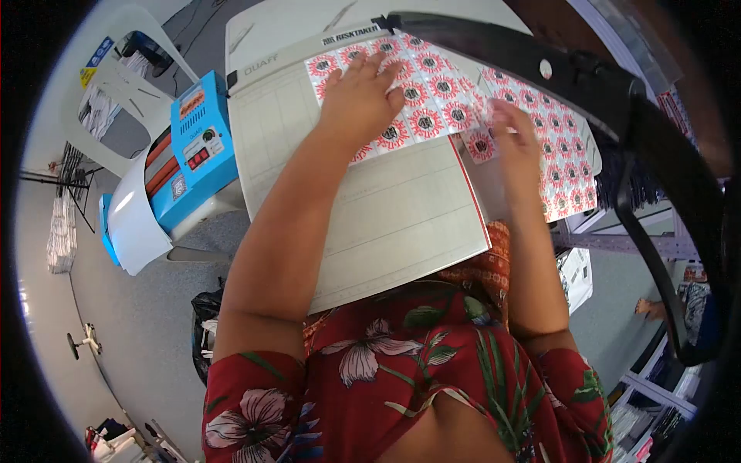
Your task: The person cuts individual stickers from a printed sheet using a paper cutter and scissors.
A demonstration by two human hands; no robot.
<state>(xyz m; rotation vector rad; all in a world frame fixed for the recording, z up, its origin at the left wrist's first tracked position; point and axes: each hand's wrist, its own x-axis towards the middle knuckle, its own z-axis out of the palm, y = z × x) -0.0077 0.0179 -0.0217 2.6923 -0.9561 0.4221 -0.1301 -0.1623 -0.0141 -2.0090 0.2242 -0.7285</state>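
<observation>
My left hand (361, 96) lies flat with spread fingers on a sheet printed with red-and-black round emblems (426, 123). The sheet rests on the grey ruled bed of a guillotine paper cutter (386, 224), against its top guide bar. Past the bed's right edge, my right hand (515, 143) is motion-smeared, with its fingers right at the sheet's edge. Beside those fingers is a single emblem piece (480, 145). More emblem-printed sheets (567, 166) lie under and beyond that hand. The cutter's black blade arm (525, 65) is raised above the right side.
A blue laminator (197, 150) with red rollers showing and a curved white sheet (135, 212) sits on a white plastic chair (123, 46) at left. Bagged items (204, 324) are on the floor. Shelving (656, 393) stands at lower right, near another person's hand (648, 309).
</observation>
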